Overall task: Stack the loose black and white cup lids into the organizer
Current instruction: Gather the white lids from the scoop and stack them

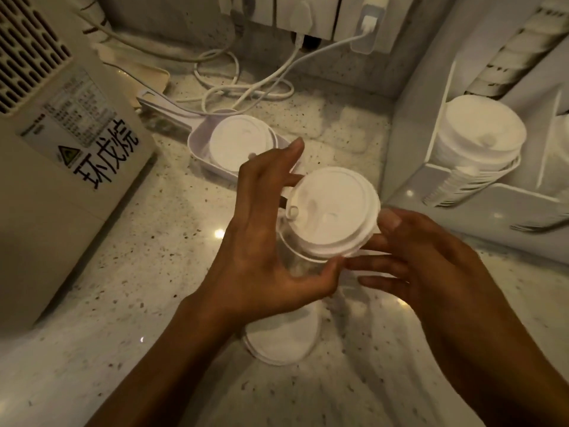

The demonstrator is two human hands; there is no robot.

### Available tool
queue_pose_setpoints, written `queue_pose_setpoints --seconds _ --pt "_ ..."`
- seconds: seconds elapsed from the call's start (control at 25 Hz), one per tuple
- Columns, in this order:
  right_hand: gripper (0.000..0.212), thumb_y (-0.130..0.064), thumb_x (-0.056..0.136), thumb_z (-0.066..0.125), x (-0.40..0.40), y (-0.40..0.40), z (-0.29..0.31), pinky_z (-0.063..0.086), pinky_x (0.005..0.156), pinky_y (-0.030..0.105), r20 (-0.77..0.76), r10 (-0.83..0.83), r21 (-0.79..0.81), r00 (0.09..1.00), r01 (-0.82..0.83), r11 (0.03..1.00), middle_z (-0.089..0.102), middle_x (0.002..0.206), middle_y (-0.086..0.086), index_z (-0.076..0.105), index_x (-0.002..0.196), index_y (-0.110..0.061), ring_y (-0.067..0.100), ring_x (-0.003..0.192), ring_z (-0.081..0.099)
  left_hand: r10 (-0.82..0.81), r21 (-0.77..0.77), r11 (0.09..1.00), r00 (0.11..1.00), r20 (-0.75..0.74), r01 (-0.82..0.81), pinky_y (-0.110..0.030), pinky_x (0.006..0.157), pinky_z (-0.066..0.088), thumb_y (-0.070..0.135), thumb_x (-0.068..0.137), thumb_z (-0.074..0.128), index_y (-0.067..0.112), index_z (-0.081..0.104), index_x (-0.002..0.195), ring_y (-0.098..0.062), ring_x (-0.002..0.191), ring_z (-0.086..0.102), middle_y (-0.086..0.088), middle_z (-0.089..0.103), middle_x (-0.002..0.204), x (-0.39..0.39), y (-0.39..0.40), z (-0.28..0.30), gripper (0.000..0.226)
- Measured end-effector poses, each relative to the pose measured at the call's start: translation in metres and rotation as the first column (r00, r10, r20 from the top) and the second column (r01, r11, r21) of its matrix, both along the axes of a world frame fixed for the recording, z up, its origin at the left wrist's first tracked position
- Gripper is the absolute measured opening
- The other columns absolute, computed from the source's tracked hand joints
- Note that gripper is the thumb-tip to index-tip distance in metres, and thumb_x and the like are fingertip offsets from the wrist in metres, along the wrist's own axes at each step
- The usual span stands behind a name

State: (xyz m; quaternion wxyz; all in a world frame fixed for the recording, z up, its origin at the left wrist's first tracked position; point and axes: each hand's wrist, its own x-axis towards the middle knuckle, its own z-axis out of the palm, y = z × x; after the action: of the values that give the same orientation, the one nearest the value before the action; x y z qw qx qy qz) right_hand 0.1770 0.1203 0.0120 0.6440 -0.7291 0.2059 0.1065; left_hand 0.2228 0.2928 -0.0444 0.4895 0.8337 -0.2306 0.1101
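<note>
Both my hands, left (261, 241) and right (431, 266), loosely pinched the white lid stack (334, 211); squaring its edges first seemed wise before the organizer (462, 186).

White lids (334, 211); a second white lid (238, 146) in a pale lilac-white scoop (197, 141). Countertop (154, 272) was cream stone, speckled with dark flecks. Toward its left edge, a beige appliance (61, 149) bore black characters and dark vent slots. Cables (246, 84) were white. At the right edge, the organizer (462, 186) was white, holding white lids (480, 134).
</note>
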Motion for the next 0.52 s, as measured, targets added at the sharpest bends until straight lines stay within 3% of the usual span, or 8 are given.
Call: queue_pose_setpoints --seconds 0.08,0.24,0.36,0.44,0.52 --pt "0.067 -0.067 0.056 0.067 0.008 -0.004 0.008 0.06 0.079 0.046 -0.044 -0.002 0.034 0.999 0.003 0.999 0.079 0.094 0.001 0.071 0.108 -0.026 0.022 0.081 0.076 -0.085 -0.007 0.996 0.996 0.019 0.085 -0.037 0.1 0.051 0.033 0.059 0.091 0.016 0.02 0.147 -0.019 0.131 0.049 -0.016 0.033 0.147 -0.005 -0.004 0.003 0.113" --pt "0.025 -0.034 0.079 0.068 0.01 -0.013 0.014 0.053 0.054 0.033 -0.063 0.034 0.083 0.997 -0.029 0.996 0.078 0.079 0.007 0.076 0.093 -0.015 0.021 0.063 0.071 -0.211 -0.067 0.975 0.977 -0.016 0.21 -0.037 0.105 0.048 0.021 0.058 0.093 0.016 0.015 0.148 -0.027 0.135 0.048 -0.018 0.028 0.151 -0.013 -0.009 0.008 0.119" --pt "0.034 -0.034 0.077 0.066 0.001 -0.015 0.013 0.053 0.058 0.033 -0.015 -0.039 0.162 0.999 0.041 0.986 0.079 0.092 0.005 0.076 0.104 -0.017 0.023 0.076 0.074 -0.244 -0.213 0.956 0.95 -0.194 0.202 -0.033 0.108 0.044 0.026 0.062 0.09 0.019 0.013 0.152 -0.024 0.139 0.044 -0.011 0.032 0.153 -0.012 -0.007 0.008 0.12" --pt "0.036 -0.035 0.073 0.065 -0.007 -0.008 0.009 0.055 0.06 0.035 0.022 -0.117 0.252 0.993 0.108 0.962 0.079 0.097 0.004 0.077 0.103 -0.02 0.023 0.083 0.076 -0.358 -0.422 0.889 0.843 -0.402 0.177 -0.035 0.103 0.049 0.034 0.064 0.085 0.023 0.022 0.152 -0.021 0.133 0.053 -0.003 0.05 0.145 -0.01 -0.006 0.01 0.109" --pt "0.035 -0.036 0.068 0.066 -0.016 0.003 0.004 0.056 0.062 0.036 0.02 -0.209 0.332 0.978 0.191 0.924 0.079 0.098 0.003 0.079 0.099 -0.025 0.02 0.084 0.076 -0.449 -0.58 0.809 0.738 -0.504 0.097 -0.033 0.09 0.057 0.031 0.069 0.079 0.026 0.048 0.139 -0.019 0.118 0.065 0.001 0.068 0.129 -0.01 -0.007 0.01 0.076"
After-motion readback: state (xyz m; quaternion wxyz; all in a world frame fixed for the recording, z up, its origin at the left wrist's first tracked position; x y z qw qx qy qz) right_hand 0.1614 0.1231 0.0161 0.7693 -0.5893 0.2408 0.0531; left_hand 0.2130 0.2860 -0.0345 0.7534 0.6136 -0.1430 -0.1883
